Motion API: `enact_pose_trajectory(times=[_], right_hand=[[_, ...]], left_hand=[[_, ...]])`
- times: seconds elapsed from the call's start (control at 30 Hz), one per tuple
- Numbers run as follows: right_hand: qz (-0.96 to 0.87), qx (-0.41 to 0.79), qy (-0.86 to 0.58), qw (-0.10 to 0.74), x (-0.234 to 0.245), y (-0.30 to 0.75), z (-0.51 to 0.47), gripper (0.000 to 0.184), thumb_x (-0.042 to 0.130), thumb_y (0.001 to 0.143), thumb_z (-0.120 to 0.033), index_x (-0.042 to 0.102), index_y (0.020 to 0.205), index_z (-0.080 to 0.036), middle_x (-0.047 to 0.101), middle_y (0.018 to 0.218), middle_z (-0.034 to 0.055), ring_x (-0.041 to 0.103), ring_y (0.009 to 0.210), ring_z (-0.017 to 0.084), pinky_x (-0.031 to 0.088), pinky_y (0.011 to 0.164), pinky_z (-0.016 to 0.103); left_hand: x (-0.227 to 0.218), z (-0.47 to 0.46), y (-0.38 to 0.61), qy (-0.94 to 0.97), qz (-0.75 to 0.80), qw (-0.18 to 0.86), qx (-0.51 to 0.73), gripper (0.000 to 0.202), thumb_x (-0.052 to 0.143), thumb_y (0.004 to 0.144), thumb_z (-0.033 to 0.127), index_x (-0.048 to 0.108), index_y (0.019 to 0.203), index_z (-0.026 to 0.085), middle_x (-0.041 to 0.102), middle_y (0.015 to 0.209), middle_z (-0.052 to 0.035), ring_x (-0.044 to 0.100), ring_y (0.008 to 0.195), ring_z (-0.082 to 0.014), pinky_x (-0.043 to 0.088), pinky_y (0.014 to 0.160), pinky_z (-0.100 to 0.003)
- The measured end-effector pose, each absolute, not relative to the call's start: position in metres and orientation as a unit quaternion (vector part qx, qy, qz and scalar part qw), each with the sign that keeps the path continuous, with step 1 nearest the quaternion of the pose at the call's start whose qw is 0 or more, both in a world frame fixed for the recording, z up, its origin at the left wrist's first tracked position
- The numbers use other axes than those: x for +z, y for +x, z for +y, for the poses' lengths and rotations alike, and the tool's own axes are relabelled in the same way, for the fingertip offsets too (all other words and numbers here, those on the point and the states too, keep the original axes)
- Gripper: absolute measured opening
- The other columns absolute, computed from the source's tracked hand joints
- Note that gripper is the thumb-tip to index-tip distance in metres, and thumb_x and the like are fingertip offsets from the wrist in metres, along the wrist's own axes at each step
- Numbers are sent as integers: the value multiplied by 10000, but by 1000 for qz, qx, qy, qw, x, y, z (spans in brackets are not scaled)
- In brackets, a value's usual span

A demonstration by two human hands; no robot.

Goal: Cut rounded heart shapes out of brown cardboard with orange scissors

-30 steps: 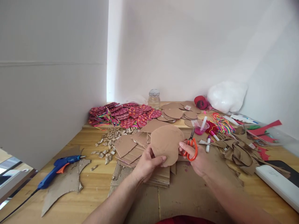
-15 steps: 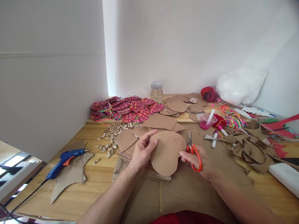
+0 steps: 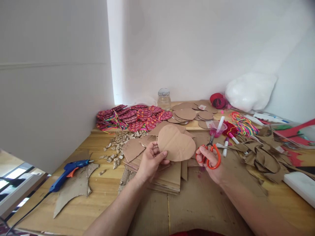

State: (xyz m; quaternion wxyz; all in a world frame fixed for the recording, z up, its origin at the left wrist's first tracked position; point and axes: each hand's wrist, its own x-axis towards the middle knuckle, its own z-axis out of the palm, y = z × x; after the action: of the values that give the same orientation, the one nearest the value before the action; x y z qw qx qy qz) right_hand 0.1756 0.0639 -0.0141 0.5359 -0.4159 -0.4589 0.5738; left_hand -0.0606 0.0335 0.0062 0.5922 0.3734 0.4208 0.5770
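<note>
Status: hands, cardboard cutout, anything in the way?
Left hand gripping brown, two-lobed cardboard cutout, held above stacked brown cardboard sheets. Right hand holding orange-handled metal scissors, blades clear of cutout. Nothing seen between blades and cutout.

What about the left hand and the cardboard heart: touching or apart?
Touching: the head view shows the left hand holding the cardboard heart, thumb over its edge.

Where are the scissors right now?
In the head view, the scissors are in the right hand, right of the cardboard cutout in the left hand.
</note>
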Motion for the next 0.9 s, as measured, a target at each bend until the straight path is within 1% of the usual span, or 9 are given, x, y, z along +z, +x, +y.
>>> enact_pose_trajectory(times=[0.07,0.13,0.23,0.33,0.43,0.57,0.63,0.7,0.9], right_hand=[[-483,560,-413,531,-20,174,64,399,739,820,-584,685,757,-194,571,599,5,498,563,157,361,497,281],[-509,550,-420,512,-24,173,63,398,724,842,-582,695,780,-190,594,621,12,504,567,159,364,503,289],[-554,530,-442,465,-23,172,61,400,735,837,-580,670,749,-195,616,635,16,522,581,164,394,529,300],[-592,494,-466,433,-17,169,57,426,743,810,-601,646,693,-202,620,622,19,548,596,173,444,569,308],[-615,469,-488,405,-11,166,55,438,735,798,-604,631,652,-204,621,618,25,530,571,165,440,548,299],[-622,465,-502,382,-8,163,53,411,751,766,-590,657,706,-194,634,624,29,528,568,163,444,540,286],[-619,468,-507,375,-7,162,52,419,773,731,-590,651,701,-190,631,613,23,518,553,154,455,542,280],[-617,469,-513,370,-5,161,52,429,785,710,-588,637,674,-188,620,595,15,500,529,140,460,535,272],[-632,461,-505,364,-10,161,54,412,761,738,-575,646,690,-182,599,567,5,478,500,129,431,496,255]], left_hand=[[7,34,-59,339,416,582,611,566,916,666,291,524,1066,209,732,968,-39,702,815,-175,621,627,-269],[8,35,-58,319,408,581,628,579,920,651,261,508,1055,209,725,1031,-50,704,874,-185,629,647,-273],[6,35,-56,302,396,589,636,573,913,657,238,514,1068,209,715,1058,-48,699,886,-173,632,681,-275],[5,36,-56,296,385,589,646,556,917,650,245,519,1037,207,706,988,-24,686,846,-161,632,701,-293],[5,37,-56,286,378,587,657,549,917,642,243,511,1010,205,664,862,23,646,755,-125,632,712,-305],[5,38,-56,276,373,587,663,531,907,656,255,483,972,211,601,759,80,585,637,-71,634,739,-309],[4,39,-57,272,370,593,661,549,912,649,267,476,978,213,607,756,85,601,638,-69,632,750,-308],[2,40,-57,268,368,597,661,570,916,643,280,474,997,213,638,791,72,640,683,-81,630,753,-301],[-1,42,-57,271,361,592,667,553,911,665,281,479,1005,218,675,863,57,675,767,-93,632,761,-299]])
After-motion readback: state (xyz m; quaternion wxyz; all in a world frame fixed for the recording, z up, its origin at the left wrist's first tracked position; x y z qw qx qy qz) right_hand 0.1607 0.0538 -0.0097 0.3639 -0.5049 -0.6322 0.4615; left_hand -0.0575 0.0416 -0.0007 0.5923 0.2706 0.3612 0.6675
